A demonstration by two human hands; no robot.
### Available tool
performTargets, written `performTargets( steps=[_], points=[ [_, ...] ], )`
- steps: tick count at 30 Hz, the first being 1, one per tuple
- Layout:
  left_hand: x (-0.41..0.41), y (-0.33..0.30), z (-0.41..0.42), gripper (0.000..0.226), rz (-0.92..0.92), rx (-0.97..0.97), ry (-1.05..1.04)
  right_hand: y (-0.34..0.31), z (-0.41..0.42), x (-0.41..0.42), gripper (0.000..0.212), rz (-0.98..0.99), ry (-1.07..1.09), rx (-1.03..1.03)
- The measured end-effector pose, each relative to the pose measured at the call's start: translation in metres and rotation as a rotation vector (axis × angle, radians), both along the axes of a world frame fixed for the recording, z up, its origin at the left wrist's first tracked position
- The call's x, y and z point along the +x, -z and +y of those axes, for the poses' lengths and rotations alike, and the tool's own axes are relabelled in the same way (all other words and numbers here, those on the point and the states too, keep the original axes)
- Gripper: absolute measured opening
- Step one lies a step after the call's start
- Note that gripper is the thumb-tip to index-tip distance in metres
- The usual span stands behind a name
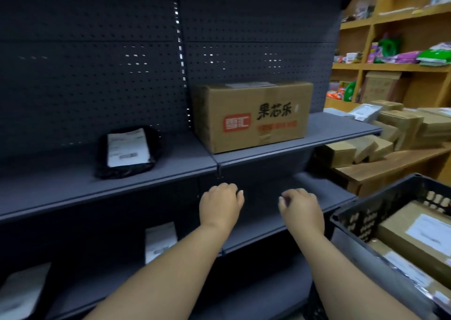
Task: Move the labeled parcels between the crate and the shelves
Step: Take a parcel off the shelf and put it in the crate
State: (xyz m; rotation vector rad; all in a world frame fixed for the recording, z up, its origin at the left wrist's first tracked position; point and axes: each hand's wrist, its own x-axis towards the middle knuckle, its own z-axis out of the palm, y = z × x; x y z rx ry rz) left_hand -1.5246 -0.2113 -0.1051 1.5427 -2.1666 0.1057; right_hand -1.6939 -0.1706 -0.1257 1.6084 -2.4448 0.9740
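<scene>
Dark grey steel shelves (109, 188) fill most of my head view, backed by perforated panel. On the upper shelf, right of the centre post, a brown cardboard box (253, 117) with black characters and a red logo sits upright near the front edge, a label on its top. To its left, well apart on the same level, a black plastic parcel (127, 152) lies with a white shipping label facing up.

I have both arms stretched forward below that shelf's front lip. My left hand (220, 205) and right hand (301, 210) hang in the air side by side, a gap between them, fingers loosely curled and empty, touching nothing.

At near right stands the black slatted crate (366, 219), holding a brown labeled box (415, 236) and further parcels beneath it that blur together. On the lower shelf a white-labeled parcel (159, 241) shows behind my left forearm, and another pale one (22, 293) lies at far left.

Beyond, on the right, a wooden bench (390, 166) carries stacked small cartons (361, 149), with wooden shelving (395, 67) of coloured packets behind.
</scene>
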Motion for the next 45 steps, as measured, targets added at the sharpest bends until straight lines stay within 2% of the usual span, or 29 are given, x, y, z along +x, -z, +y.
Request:
performTargets(
  steps=[7, 13, 25, 29, 32, 34, 36, 40, 45],
  points=[
    [0.102, -0.018, 0.016, 0.035, 0.006, -0.034, -0.213, -0.02, -0.028, 0.098, 0.028, -0.044, -0.217, -0.065],
    [0.17, -0.038, 0.02, 0.034, 0.087, -0.077, -0.367, -0.035, -0.049, 0.167, 0.03, -0.067, -0.374, -0.069],
    [0.24, -0.07, -0.05, 0.027, 0.397, -0.067, -0.56, -0.072, -0.136, 0.231, 0.034, -0.215, -0.515, -0.008],
    [0.253, -0.074, -0.095, 0.035, 0.559, 0.002, -0.584, -0.081, -0.178, 0.237, 0.038, -0.353, -0.546, 0.038],
    [0.258, -0.076, -0.129, 0.026, 0.686, 0.097, -0.604, -0.087, -0.209, 0.239, 0.046, -0.475, -0.549, 0.083],
    [0.259, -0.076, -0.149, 0.038, 0.781, 0.136, -0.627, -0.09, -0.228, 0.24, 0.05, -0.6, -0.551, 0.129],
    [0.259, -0.076, -0.165, 0.043, 0.903, 0.186, -0.633, -0.091, -0.245, 0.242, 0.047, -0.702, -0.552, 0.162],
    [0.262, -0.079, -0.183, 0.038, 1.113, 0.29, -0.624, -0.091, -0.27, 0.248, 0.031, -0.903, -0.577, 0.218],
    [0.264, -0.077, -0.198, 0.032, 1.264, 0.355, -0.598, -0.089, -0.289, 0.256, 0.036, -1.018, -0.594, 0.273]
  ],
)
